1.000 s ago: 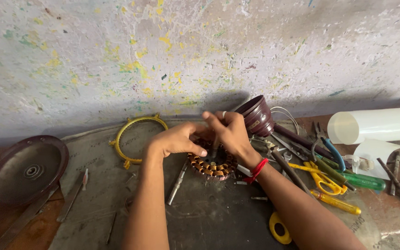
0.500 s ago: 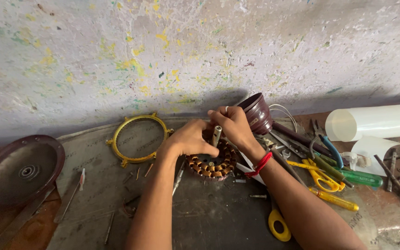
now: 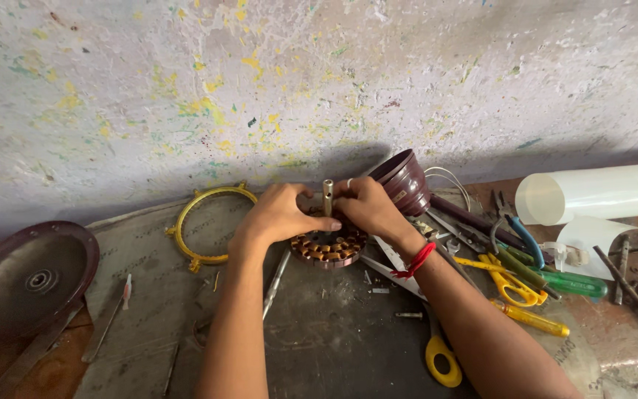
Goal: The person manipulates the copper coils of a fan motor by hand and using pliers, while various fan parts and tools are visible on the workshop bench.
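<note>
Copper-wound stator ring (image 3: 328,249) lies flat on the dark mat (image 3: 334,347) near the wall, close in front of the person, its coil slots facing up and a short metal shaft (image 3: 327,198) standing upright from its middle; head view only, looking down on both forearms. Left hand (image 3: 278,213) is curled over the far left edge of the ring, fingers bent and thumb tip pressed in beside the shaft, apparently steadying the ring against the mat. Right hand (image 3: 365,207) is closed around the shaft side of the ring from the right, fingertips meeting the left hand's at the shaft; whether it pinches the shaft itself or only the windings beside it cannot be told, since the fingers cover the contact. Red thread band (image 3: 416,260) sits on the right wrist. Both hands crowd the centre, which suggests fine work at the hub rather than lifting. Brown bell-shaped cover (image 3: 405,179) rests tilted on its side just behind the right hand, open mouth toward the ring. Yellow metal ring (image 3: 195,222) lies flat to the left, apart. Dark round disc (image 3: 27,277) leans at far left. Yellow-handled scissors (image 3: 515,284), green-handled screwdriver (image 3: 563,282) and rolled white sheet (image 3: 599,192) lie to the right, within reach yet clear of the work
</note>
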